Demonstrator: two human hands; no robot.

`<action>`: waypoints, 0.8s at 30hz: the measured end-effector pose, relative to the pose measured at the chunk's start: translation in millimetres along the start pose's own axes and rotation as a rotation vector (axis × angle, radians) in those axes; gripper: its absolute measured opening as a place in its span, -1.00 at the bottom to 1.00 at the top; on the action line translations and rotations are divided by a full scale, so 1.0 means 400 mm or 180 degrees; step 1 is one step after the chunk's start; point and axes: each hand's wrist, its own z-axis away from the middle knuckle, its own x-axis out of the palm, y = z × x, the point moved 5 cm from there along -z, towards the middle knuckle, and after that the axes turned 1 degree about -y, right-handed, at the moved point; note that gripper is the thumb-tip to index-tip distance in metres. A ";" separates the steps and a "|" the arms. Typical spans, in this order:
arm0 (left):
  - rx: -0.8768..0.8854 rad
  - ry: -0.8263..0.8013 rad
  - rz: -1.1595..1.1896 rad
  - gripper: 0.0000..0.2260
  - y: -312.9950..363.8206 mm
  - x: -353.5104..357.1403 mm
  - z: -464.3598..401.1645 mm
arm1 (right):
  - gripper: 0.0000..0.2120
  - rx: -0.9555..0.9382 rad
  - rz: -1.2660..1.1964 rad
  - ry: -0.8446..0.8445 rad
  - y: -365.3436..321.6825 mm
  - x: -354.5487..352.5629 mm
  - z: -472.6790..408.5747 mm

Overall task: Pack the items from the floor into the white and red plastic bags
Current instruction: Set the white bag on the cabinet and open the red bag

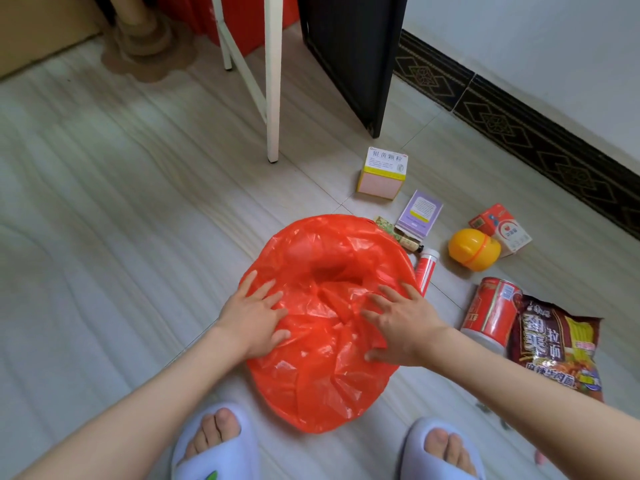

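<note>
Head view, red bag (325, 341) on floor (121, 220), left hand (254, 317) and right hand (398, 323) flat on it, fingers spread, can (491, 311) just right.

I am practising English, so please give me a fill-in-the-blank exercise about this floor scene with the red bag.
1. Both hands, left hand and right hand, rest on the crinkled ____ plastic bag.
2. The red metal can lies beside the brown ____ packet.
3. The round yellow plastic container has an ____ band around it.

Missing words: red; noodle; orange
</note>
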 end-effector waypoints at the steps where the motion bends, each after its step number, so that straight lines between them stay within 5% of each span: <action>1: -0.0014 -0.0072 -0.0036 -0.51 -0.005 0.004 0.009 | -0.30 -0.0002 0.0009 -0.0069 0.003 0.004 0.004; 3: -0.0066 -0.0106 -0.0145 -0.50 -0.012 -0.002 0.021 | -0.33 -0.0060 -0.0010 -0.0023 0.002 0.008 0.006; 8: 0.0302 0.0696 -0.0138 -0.60 0.038 -0.031 0.026 | -0.47 -0.0297 -0.0026 0.1294 -0.026 -0.023 -0.021; 13: 0.0482 0.0406 0.0202 -0.55 0.110 0.009 0.012 | -0.30 -0.0271 -0.0469 0.1454 -0.057 -0.040 -0.058; 17: 0.0349 -0.0161 0.0453 -0.60 0.076 0.045 0.011 | -0.42 -0.0240 -0.0750 0.0705 -0.060 -0.006 -0.099; 20: 0.0245 -0.0617 0.0327 -0.53 0.040 0.066 0.023 | -0.23 0.0005 -0.0281 -0.0126 -0.039 0.028 -0.108; 24: 0.0171 -0.0814 0.0173 -0.42 0.017 0.063 0.036 | -0.13 0.0053 0.0078 -0.0398 -0.033 0.036 -0.111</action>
